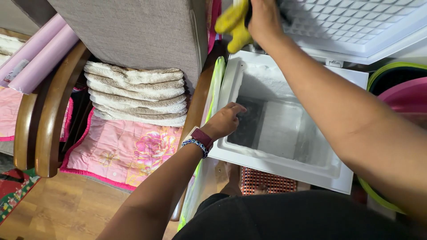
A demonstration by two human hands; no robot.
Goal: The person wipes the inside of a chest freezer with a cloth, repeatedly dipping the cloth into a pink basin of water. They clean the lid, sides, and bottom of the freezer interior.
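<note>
A wood-plank floor runs under a curved brown wooden chair frame, with a pink floral quilted mat spread beside it and a stack of folded cream towels lying on the mat's far end. Above the towels stands a grey fabric-covered box, and two lilac rolls lean at the far left.

To the right sits a small white chest freezer, open, its inner walls coated with frost and its cavity dark at the left side. The left hand, with a maroon strap and a blue beaded bracelet on the wrist, rests over the freezer's left rim; its fingers lie together and reach down against the frosted inner wall. The right hand is raised at the white ribbed freezer lid, fingers clamped on a yellow cloth pressed near the lid's edge. A green-rimmed tub and a pink basin stand just right of the freezer, and a red-and-white mesh mat shows below its front rim.
</note>
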